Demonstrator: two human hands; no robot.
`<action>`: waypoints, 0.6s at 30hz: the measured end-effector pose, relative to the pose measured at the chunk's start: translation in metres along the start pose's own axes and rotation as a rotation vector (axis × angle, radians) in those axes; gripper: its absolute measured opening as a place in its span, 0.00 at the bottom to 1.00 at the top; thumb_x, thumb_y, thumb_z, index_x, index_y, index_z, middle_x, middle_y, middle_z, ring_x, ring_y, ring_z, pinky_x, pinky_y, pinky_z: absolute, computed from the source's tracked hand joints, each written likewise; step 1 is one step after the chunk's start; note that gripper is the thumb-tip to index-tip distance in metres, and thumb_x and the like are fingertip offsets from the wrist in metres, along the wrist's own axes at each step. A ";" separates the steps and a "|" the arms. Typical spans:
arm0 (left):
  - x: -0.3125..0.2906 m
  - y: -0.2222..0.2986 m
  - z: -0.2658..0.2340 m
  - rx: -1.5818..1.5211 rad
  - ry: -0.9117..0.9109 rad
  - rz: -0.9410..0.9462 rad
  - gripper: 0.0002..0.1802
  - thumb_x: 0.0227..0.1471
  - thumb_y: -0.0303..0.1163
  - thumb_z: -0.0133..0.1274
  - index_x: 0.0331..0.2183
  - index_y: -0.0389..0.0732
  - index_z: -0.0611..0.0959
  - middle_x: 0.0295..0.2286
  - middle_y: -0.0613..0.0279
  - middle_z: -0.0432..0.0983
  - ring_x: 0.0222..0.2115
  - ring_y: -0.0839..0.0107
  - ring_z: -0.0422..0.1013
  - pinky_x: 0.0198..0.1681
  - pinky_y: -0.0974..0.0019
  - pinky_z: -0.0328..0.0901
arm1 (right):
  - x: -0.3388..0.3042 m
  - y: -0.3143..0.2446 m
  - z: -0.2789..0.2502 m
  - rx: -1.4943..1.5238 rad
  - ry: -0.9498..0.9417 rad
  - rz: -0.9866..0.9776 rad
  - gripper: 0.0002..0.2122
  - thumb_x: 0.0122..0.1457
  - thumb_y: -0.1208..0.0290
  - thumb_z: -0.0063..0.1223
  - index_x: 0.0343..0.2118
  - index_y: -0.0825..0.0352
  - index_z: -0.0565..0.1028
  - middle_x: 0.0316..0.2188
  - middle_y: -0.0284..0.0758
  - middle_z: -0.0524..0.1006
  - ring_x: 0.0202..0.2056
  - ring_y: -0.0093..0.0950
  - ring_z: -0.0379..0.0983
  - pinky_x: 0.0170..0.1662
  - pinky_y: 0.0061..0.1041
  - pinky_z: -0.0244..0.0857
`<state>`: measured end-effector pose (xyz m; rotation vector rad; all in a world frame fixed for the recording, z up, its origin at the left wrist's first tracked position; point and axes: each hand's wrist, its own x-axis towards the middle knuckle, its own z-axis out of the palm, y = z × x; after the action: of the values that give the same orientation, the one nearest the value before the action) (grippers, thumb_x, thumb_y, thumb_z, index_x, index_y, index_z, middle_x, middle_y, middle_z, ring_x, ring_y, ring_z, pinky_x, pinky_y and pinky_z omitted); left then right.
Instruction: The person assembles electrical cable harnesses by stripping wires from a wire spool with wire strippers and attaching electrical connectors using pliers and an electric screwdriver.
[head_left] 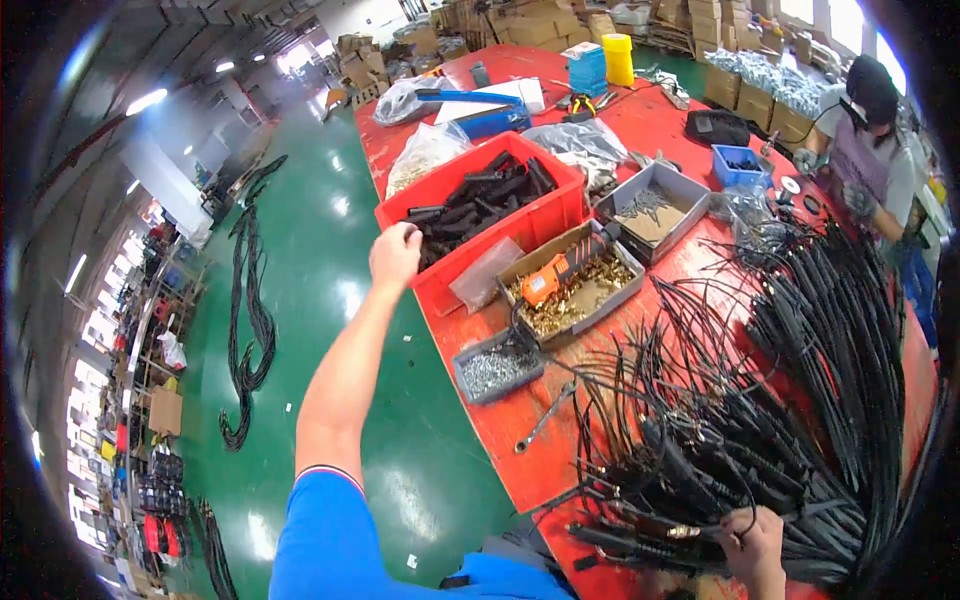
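Note:
My left hand (396,254) reaches out to the near-left corner of a red plastic bin (520,225) filled with short black tubular parts (480,198); its fingers are curled at the rim, and I cannot tell if they hold a part. My right hand (755,548) rests low at the bottom edge, fingers closed around the ends of a big bundle of black cables (790,400) with metal fittings, which spreads over the red table (520,445).
A cardboard box of brass fittings (575,300) holds an orange power tool (555,275). Nearby are a grey tray of screws (495,368), a wrench (545,417), a grey box (652,208) and plastic bags. Another person (870,140) works at the far right. Cables lie on the green floor (250,300).

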<state>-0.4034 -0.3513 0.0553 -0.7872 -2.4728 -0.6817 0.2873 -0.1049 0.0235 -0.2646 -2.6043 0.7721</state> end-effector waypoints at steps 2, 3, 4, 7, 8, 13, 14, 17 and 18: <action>0.034 -0.018 0.015 0.101 -0.066 -0.017 0.15 0.56 0.39 0.59 0.43 0.43 0.87 0.42 0.51 0.83 0.45 0.51 0.79 0.50 0.51 0.71 | -0.001 0.005 0.000 0.072 0.024 0.081 0.11 0.43 0.78 0.66 0.26 0.63 0.73 0.29 0.35 0.83 0.29 0.37 0.80 0.33 0.34 0.72; 0.047 -0.020 0.022 0.168 -0.152 -0.041 0.17 0.55 0.38 0.60 0.46 0.43 0.85 0.45 0.52 0.82 0.47 0.51 0.77 0.52 0.52 0.71 | 0.006 0.003 -0.006 0.059 0.004 0.023 0.10 0.48 0.79 0.67 0.30 0.63 0.75 0.28 0.37 0.81 0.27 0.36 0.78 0.31 0.31 0.70; 0.058 -0.027 0.032 0.165 -0.158 -0.041 0.17 0.55 0.38 0.60 0.46 0.43 0.85 0.45 0.52 0.82 0.47 0.51 0.77 0.52 0.52 0.71 | 0.014 0.000 -0.011 0.045 -0.016 -0.036 0.09 0.53 0.80 0.68 0.33 0.64 0.76 0.27 0.38 0.80 0.24 0.36 0.76 0.29 0.28 0.69; 0.087 -0.034 0.066 0.414 -0.309 0.116 0.16 0.55 0.33 0.58 0.46 0.42 0.83 0.45 0.53 0.81 0.49 0.52 0.76 0.54 0.49 0.71 | 0.024 -0.006 -0.018 0.080 -0.069 0.082 0.11 0.49 0.85 0.67 0.32 0.65 0.75 0.26 0.38 0.79 0.25 0.36 0.76 0.30 0.28 0.69; 0.094 -0.033 0.080 0.400 -0.316 0.129 0.16 0.55 0.33 0.58 0.46 0.42 0.83 0.45 0.53 0.81 0.49 0.52 0.76 0.54 0.49 0.71 | 0.027 -0.008 -0.020 0.094 -0.135 0.145 0.12 0.49 0.85 0.67 0.32 0.65 0.75 0.26 0.38 0.79 0.26 0.36 0.76 0.30 0.27 0.69; 0.106 -0.039 0.104 0.638 -0.484 0.035 0.16 0.53 0.28 0.55 0.45 0.40 0.84 0.49 0.48 0.77 0.53 0.49 0.72 0.55 0.48 0.71 | 0.037 -0.006 -0.022 0.199 -0.191 0.154 0.11 0.49 0.82 0.65 0.32 0.66 0.74 0.30 0.41 0.79 0.31 0.41 0.78 0.34 0.33 0.70; 0.109 -0.037 0.104 0.713 -0.507 0.041 0.16 0.53 0.28 0.56 0.45 0.38 0.83 0.50 0.46 0.76 0.54 0.49 0.71 0.55 0.48 0.71 | 0.040 -0.010 -0.025 0.221 -0.219 0.178 0.11 0.49 0.82 0.65 0.32 0.67 0.73 0.31 0.42 0.79 0.32 0.42 0.78 0.34 0.35 0.70; 0.110 -0.028 0.095 0.658 -0.389 0.084 0.17 0.52 0.28 0.58 0.45 0.36 0.81 0.49 0.44 0.76 0.54 0.48 0.71 0.55 0.50 0.71 | 0.046 -0.014 -0.031 0.273 -0.240 0.195 0.10 0.49 0.82 0.64 0.32 0.68 0.74 0.32 0.43 0.79 0.33 0.43 0.78 0.36 0.36 0.70; 0.108 -0.025 0.088 0.578 -0.251 0.101 0.18 0.51 0.28 0.59 0.45 0.36 0.81 0.48 0.44 0.76 0.54 0.49 0.71 0.54 0.50 0.71 | 0.045 -0.015 -0.031 0.305 -0.232 0.184 0.10 0.49 0.82 0.64 0.32 0.68 0.74 0.31 0.43 0.79 0.33 0.43 0.78 0.36 0.36 0.70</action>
<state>-0.5220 -0.2756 0.0389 -0.7884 -2.6192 0.1860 0.2595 -0.0890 0.0704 -0.3444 -2.6473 1.3196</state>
